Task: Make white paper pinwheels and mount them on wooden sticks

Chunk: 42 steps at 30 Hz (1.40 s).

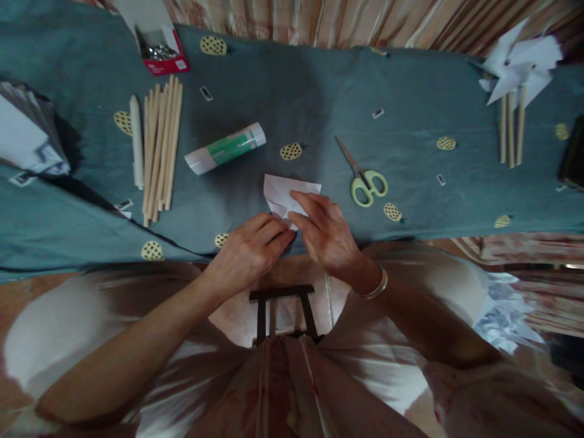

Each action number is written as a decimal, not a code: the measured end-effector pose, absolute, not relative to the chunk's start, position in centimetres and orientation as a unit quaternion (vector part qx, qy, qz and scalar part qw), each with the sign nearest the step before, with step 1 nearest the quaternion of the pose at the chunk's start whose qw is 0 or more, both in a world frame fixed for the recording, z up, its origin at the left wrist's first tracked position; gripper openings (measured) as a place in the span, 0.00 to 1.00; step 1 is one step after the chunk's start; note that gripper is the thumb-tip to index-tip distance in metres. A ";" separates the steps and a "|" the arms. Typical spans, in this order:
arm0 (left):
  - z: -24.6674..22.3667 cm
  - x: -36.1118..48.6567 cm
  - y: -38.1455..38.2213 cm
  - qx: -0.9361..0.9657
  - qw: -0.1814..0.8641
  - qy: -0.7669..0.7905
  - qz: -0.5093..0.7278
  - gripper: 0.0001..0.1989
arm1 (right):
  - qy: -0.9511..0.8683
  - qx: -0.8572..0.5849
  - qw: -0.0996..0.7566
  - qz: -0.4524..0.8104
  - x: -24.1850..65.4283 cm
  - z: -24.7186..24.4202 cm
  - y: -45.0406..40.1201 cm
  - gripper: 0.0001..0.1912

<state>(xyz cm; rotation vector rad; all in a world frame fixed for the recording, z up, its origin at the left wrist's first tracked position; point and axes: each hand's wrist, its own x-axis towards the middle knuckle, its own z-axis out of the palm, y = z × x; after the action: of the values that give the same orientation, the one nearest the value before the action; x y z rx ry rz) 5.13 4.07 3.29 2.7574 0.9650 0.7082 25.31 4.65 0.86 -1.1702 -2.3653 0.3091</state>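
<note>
A small piece of white paper [279,187] with crease lines lies at the table's near edge, between my two hands. My left hand [250,246] pinches its lower left corner, the fingertips closed together. From the other side my right hand [326,234] rests on the paper, index finger and thumb apart and pressing on its surface; the other fingers are partly hidden. Right of the paper lie scissors [362,182] with light green handles, blades pointing away. A green and white glue stick [225,148] lies on its side beyond my left hand.
Several wooden sticks [163,152] and a white candle-like stick [137,143] lie at left, below a red box [166,61] of metal pieces. A paper stack [27,131] is far left. Paper pinwheels [520,64] on sticks lie far right. Paper scraps [506,313] are on the floor.
</note>
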 end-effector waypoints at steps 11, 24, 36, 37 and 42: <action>3.1 5.1 4.1 0.914 0.071 0.323 0.233 0.08 | -0.854 -0.411 0.268 0.175 26.1 0.8 4.5 0.21; 3.1 5.1 4.1 0.916 0.072 0.326 0.221 0.08 | -0.876 -0.398 0.254 0.099 24.9 0.3 4.8 0.16; 2.9 4.9 4.2 0.916 0.070 0.319 0.231 0.08 | -0.829 -0.463 0.281 0.141 26.8 1.6 7.8 0.20; 2.9 4.8 4.2 0.915 0.074 0.321 0.232 0.08 | -0.829 -0.463 0.279 0.144 26.9 1.7 8.1 0.20; 3.2 3.4 5.4 0.905 0.061 0.352 0.232 0.11 | -0.816 -0.467 0.301 0.156 27.2 2.3 8.5 0.17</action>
<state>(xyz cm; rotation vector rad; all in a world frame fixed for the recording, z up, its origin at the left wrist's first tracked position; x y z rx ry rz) 3.38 5.35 3.22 2.7377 1.0640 0.7024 27.22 8.51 2.28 -1.2393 -2.1657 0.4150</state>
